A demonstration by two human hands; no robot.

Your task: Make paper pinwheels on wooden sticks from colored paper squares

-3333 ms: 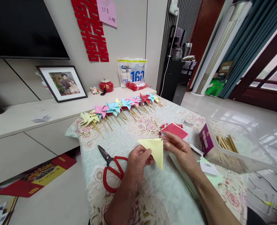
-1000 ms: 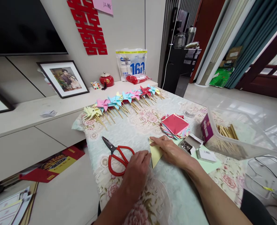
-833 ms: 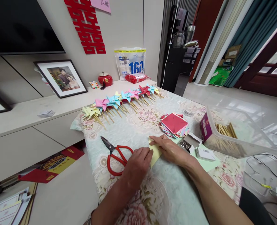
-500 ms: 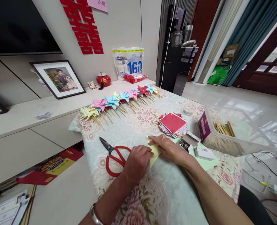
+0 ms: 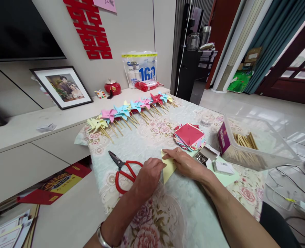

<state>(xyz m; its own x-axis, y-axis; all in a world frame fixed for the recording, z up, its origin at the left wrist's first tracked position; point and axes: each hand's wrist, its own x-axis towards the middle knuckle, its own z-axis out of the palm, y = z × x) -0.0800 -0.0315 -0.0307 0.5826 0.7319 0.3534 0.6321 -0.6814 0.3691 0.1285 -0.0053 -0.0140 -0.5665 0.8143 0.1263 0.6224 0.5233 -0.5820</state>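
From the left I note red-handled scissors [image 5: 123, 170] lying flat on the floral tablecloth [image 5: 168, 220], blades apart. Just beside them the left hand [image 5: 148, 175] — fingers curled together, tips pressing the edge of the folded yellow paper [image 5: 168, 166]. The paper lies flat on the cloth between both hands. The right hand [image 5: 187, 164] rests on its other side, fingers flat and together. Further right — a stack of coloured paper [image 5: 190, 136], then a clear tub of sticks [image 5: 255, 148].
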